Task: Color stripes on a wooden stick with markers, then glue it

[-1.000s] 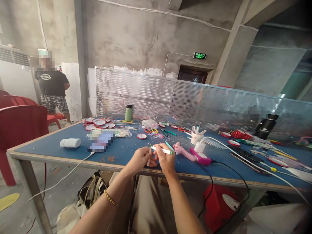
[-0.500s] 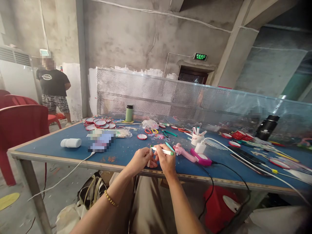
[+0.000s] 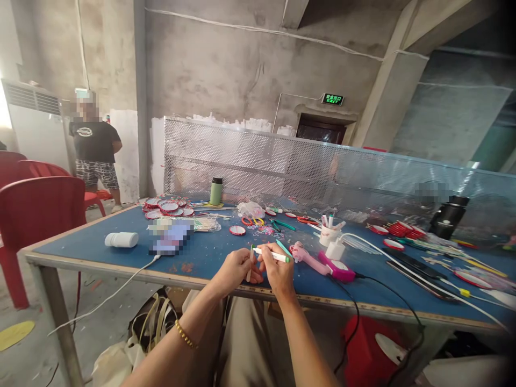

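My left hand (image 3: 234, 270) is closed around a thin white stick (image 3: 250, 263) held upright over the near edge of the blue table (image 3: 97, 252). Touching it from the right, my right hand (image 3: 278, 271) grips a white pen with a green cap (image 3: 272, 255) lying sideways, its tip at the stick. A gold bracelet (image 3: 185, 336) circles my left wrist. A pink handheld device (image 3: 318, 260) with a black cord lies just right of my hands.
Red-rimmed round discs (image 3: 167, 207), a green bottle (image 3: 216, 191), a white bottle (image 3: 121, 239), scissors (image 3: 252, 220), a cup of pens (image 3: 328, 232), a black flask (image 3: 447, 216) and cables cover the table. A perforated metal screen (image 3: 282, 161) backs it. Red chairs (image 3: 36, 215) and a standing person (image 3: 94, 150) are at left.
My hands keep the same grip on the stick and pen. The view has shifted slightly left, so everything sits a little further right and lower.
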`<control>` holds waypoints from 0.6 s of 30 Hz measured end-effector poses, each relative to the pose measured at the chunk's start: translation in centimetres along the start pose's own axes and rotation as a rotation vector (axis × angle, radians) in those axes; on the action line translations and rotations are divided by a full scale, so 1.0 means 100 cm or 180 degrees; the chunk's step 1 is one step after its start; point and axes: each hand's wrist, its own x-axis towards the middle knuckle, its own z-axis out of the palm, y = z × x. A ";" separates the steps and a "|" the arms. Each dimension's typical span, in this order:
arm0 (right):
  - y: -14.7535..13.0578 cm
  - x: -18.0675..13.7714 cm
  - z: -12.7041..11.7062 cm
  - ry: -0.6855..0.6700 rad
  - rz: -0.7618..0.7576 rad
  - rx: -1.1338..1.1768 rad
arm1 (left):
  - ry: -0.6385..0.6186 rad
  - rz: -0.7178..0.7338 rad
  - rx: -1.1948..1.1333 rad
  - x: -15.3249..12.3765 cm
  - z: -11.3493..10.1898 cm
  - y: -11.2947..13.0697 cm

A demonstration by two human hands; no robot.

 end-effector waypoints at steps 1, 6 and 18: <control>0.000 0.000 0.000 -0.0008 0.0001 0.0002 | 0.0004 0.0006 0.0003 0.000 0.000 0.000; 0.000 0.001 -0.002 -0.0023 -0.0047 -0.0025 | 0.0002 0.0028 0.0005 0.003 0.001 0.001; 0.002 0.004 -0.005 -0.0012 -0.0087 -0.0108 | 0.0021 0.0010 -0.0044 0.006 0.003 -0.002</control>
